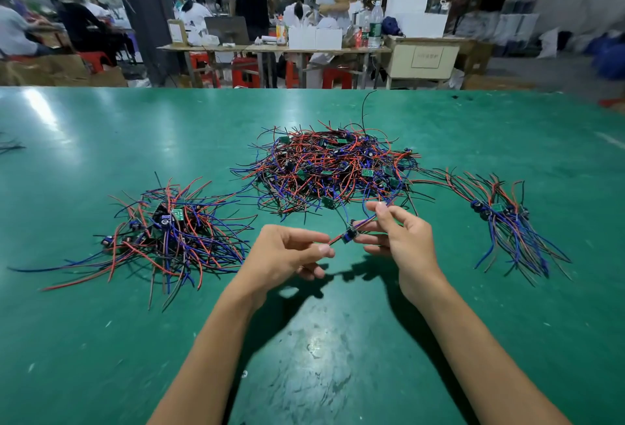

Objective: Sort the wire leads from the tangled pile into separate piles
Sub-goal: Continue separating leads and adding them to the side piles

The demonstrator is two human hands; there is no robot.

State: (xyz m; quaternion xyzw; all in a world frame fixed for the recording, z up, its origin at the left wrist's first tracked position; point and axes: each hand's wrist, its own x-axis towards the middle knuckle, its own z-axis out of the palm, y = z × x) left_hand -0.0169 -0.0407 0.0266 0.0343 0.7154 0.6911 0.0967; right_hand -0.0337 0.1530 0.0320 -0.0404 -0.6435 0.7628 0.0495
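Hands meet at the frame's centre over the green table (101, 340): the left hand (287, 252) pinches the lower-left end of one lead (348, 234), and the right hand (399, 238) pinches its wires on the upper-right side, so its long axis slants from lower left to upper right between them. Tangled pile (331, 167) lies just above the hands, a loose pile (169, 235) to the left and a neater bundle (507, 221) to the right. Judging by reach, the right hand is nearer the bundle and the left nearer the loose pile.
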